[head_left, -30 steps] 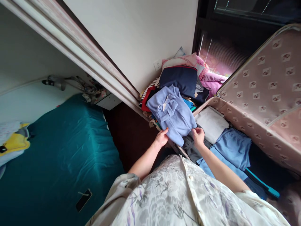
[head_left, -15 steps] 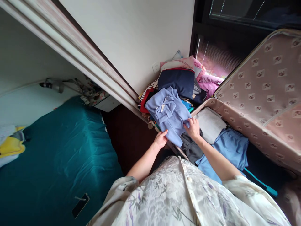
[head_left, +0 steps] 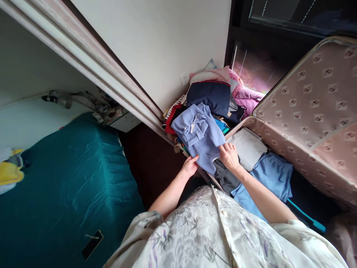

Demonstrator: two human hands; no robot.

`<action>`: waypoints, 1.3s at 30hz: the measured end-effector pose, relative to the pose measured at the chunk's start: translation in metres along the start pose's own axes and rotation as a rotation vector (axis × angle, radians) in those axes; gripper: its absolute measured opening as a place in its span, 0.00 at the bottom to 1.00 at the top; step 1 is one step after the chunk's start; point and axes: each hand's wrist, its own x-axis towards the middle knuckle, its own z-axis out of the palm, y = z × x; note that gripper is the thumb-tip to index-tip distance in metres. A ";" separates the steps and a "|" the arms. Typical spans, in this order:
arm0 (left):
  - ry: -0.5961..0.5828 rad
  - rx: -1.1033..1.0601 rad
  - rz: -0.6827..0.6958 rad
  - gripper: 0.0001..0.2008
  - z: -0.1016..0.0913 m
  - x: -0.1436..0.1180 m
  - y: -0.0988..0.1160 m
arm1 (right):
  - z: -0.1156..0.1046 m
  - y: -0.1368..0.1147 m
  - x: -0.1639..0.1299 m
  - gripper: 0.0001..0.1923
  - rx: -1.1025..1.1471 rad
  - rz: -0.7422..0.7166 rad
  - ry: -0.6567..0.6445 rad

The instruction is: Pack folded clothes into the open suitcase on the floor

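Folded shirt [head_left: 201, 139] sits on the clothes pile [head_left: 214, 96], against the wall. Open suitcase [head_left: 306, 123] lies right of it, bed [head_left: 69, 186] well left.

Before you, an open pink fabric suitcase [head_left: 306, 111] with a small portrait print holds a folded white cloth [head_left: 247, 147], a light blue garment [head_left: 272, 173] and a dark grey one [head_left: 224, 176]. Beside it, a heap of folded clothes [head_left: 212, 100] carries a periwinkle blue fleece top [head_left: 199, 136]. At left, a teal bedspread covers the bed [head_left: 69, 186], with a black phone [head_left: 92, 244] on it.
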 end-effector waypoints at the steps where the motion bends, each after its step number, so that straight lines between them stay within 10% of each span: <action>1: 0.010 0.008 0.000 0.14 0.000 0.000 0.000 | 0.004 -0.001 -0.003 0.10 0.018 -0.013 -0.058; 9: 0.049 0.099 0.007 0.16 0.005 -0.006 0.001 | 0.057 0.040 -0.006 0.26 0.742 0.578 0.145; 15: 0.147 0.485 0.117 0.16 0.003 -0.014 -0.007 | 0.062 0.042 0.010 0.32 1.343 0.733 -0.011; 19: 0.333 1.058 0.572 0.13 0.001 -0.021 0.012 | 0.060 0.043 0.006 0.24 1.489 0.801 -0.122; 24: 0.284 1.601 1.160 0.28 0.026 -0.001 0.080 | 0.057 0.049 0.004 0.22 1.310 0.749 -0.084; 30: 0.182 1.682 1.078 0.33 0.041 0.053 0.132 | 0.039 0.043 0.027 0.20 0.834 0.544 0.234; 39: -0.002 1.278 0.938 0.25 0.027 0.081 0.181 | 0.017 0.018 0.101 0.24 0.811 0.409 0.230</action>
